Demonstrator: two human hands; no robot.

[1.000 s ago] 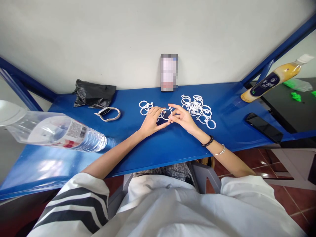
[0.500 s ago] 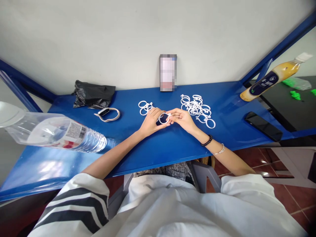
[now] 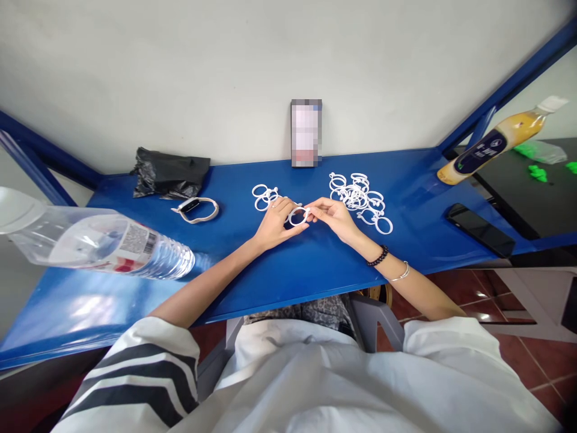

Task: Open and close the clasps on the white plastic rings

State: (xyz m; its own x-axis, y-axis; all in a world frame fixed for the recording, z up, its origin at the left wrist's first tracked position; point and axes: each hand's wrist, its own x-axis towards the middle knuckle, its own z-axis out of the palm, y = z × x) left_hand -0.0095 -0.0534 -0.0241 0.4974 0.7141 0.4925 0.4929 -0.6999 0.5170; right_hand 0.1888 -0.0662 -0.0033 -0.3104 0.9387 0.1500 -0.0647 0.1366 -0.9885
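Between my two hands is a white plastic ring [image 3: 291,223] with a small knob on its rim, like a curtain ring. My left hand [image 3: 274,225] holds it by the left side, thumb below and fingers curled behind. My right hand [image 3: 334,218] pinches the knob end between thumb and forefinger. Just beyond my left fingers lies a small group of similar rings [image 3: 259,190]. To the right of my right hand is a larger, tangled pile of white rings [image 3: 355,196]. The fingertips partly hide where the knob meets the ring.
A phone [image 3: 306,133] leans on the wall behind the blue table [image 3: 279,282]. On the left are a black plastic bag [image 3: 171,172], a watch [image 3: 196,209] and a large clear bottle [image 3: 130,243]. On the right stand a yellow drink bottle [image 3: 496,144] and a dark phone [image 3: 480,230].
Both hands stay in nearly the same place. The ring between them has tilted slightly, and my right fingertips have shifted a little at its knob.
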